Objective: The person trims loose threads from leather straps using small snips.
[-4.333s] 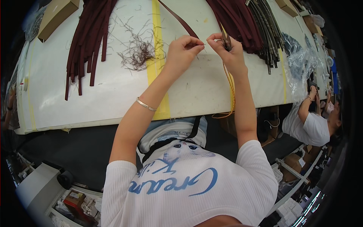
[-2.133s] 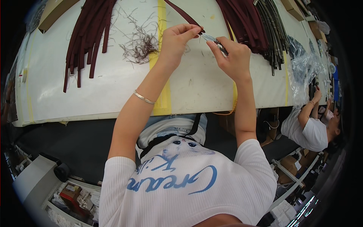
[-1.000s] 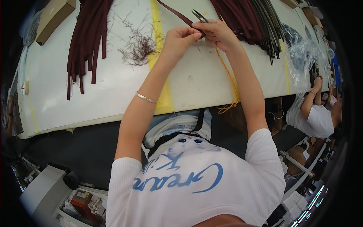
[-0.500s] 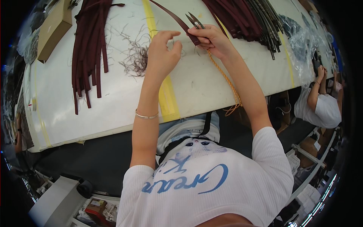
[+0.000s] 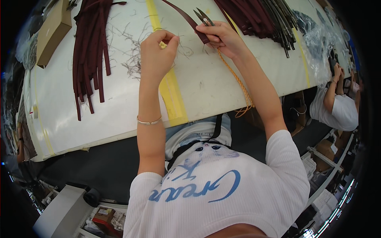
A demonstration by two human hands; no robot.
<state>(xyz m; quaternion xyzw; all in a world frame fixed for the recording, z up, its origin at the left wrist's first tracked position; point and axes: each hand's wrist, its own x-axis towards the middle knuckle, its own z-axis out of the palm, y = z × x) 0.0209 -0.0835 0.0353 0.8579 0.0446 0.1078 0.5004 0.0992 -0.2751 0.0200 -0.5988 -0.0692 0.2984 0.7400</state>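
White table (image 5: 214,83) | left grip (image 5: 157,54) — now farther from maroon strip (image 5: 191,21)

The left hand (image 5: 155,53) is hovering with fingers curled toward the thumb. The right hand (image 5: 227,39) is holding a closed grip, its forearm (image 5: 258,81) slanting far-left.

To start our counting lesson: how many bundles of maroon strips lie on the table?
2. The left bundle lies left of the left hand; the right bundle lies just beyond the right hand. More may be out of view.
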